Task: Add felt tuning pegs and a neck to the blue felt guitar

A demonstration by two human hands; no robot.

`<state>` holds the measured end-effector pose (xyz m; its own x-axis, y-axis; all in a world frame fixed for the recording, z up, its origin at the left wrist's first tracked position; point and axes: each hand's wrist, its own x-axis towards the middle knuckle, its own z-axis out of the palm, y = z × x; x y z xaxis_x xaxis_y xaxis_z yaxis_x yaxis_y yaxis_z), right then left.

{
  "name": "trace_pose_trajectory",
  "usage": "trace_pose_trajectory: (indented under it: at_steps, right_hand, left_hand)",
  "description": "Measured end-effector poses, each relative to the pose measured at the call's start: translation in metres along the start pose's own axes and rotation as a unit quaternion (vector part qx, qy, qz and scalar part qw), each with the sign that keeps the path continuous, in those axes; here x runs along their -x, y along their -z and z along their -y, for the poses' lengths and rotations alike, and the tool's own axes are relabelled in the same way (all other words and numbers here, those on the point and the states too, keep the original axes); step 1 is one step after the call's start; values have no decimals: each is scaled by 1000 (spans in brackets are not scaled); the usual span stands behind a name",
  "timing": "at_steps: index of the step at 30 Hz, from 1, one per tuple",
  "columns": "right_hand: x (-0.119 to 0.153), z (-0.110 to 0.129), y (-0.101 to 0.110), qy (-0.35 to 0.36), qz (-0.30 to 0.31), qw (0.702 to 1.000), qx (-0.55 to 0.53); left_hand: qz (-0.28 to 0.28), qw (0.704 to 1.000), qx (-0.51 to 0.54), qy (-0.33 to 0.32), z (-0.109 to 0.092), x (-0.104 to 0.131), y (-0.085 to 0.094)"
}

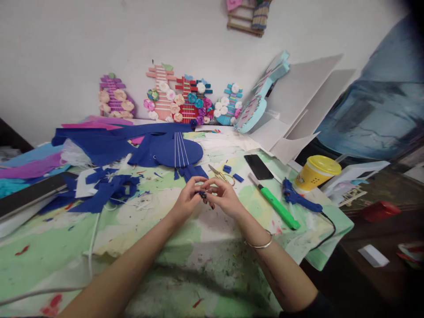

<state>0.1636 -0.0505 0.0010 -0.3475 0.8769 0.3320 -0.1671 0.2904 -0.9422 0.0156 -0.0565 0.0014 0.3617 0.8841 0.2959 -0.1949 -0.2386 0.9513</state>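
Note:
My left hand (189, 194) and my right hand (223, 194) meet over the middle of the table, fingers curled together around a small dark blue piece (202, 194). Both hands' fingertips touch it, and they partly hide it. Just beyond them lie gold-handled scissors (222, 175) and two small blue blocks (237, 177). Behind my left hand rests a blue guitar-shaped piece (180, 153) with white strings. Blue fabric scraps (112, 187) are heaped to the left.
A black phone (259, 166), a green cutter (278, 207), a blue glue gun (300, 197) with a cord and a yellow tub (316, 172) are at the right. Flower-decorated guitars (162, 97) lean on the wall. A white cable (93, 243) crosses the left.

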Motion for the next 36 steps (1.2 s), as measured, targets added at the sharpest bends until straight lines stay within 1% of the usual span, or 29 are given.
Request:
trace_pose_trajectory:
  at_steps: [3,6,7,9,11,13,14,16,19,20,21,23,24,26,27,30,31,33,35,36]
  right_hand:
    - [0,-3,0,0,-34,999,16]
    - [2,-2,1,15,-87,994,64]
    - [2,-2,2,28,-112,989,88]
    - [3,0,7,62,-183,973,129]
    - [4,3,12,88,-251,951,155]
    - [7,5,14,105,-284,934,191]
    - [8,6,13,116,-286,926,219]
    - [14,10,5,152,-262,909,285]
    - [26,18,-18,202,-208,889,354]
    - [31,20,-25,208,-202,885,363]
    - [35,23,-30,209,-211,880,370]
    - [44,25,-31,203,-259,860,391]
    - [49,26,-26,196,-291,842,410]
    - [59,26,-3,165,-346,794,472]
    - [65,26,12,142,-370,761,514]
    - [89,27,63,37,-408,669,620]
    - [98,29,79,5,-419,640,643]
    - [115,33,105,-59,-425,595,680]
    - [130,37,124,-131,-423,557,703]
    - [136,39,132,-166,-417,543,710]
  left_hand:
    - [-56,998,32,27,2,-4,-1]
    - [-117,990,71,27,4,-8,0]
    - [-131,988,83,24,4,-9,1]
    - [-142,984,107,19,4,-10,3]
    - [-143,981,130,14,3,-10,5]
    - [-143,978,149,11,2,-9,6]
    - [-143,978,154,10,1,-8,6]
    - [-136,979,154,10,0,-7,4]
    - [-109,986,125,10,-3,-5,0]
    - [-94,989,109,12,-4,-4,-2]
    - [-76,993,92,13,-5,-2,-2]
    - [-37,997,59,14,-6,0,-3]
    - [-20,999,45,13,-6,1,-2]
    - [-4,1000,25,9,-7,3,-1]
    - [-4,1000,18,8,-7,4,0]
    - [-9,1000,12,10,-8,5,0]
    - [-9,1000,10,10,-8,6,0]
    - [-9,1000,0,10,-8,7,-1]
    - [-8,1000,-13,5,-7,8,-2]
    - [-4,1000,-18,0,-6,9,-2]
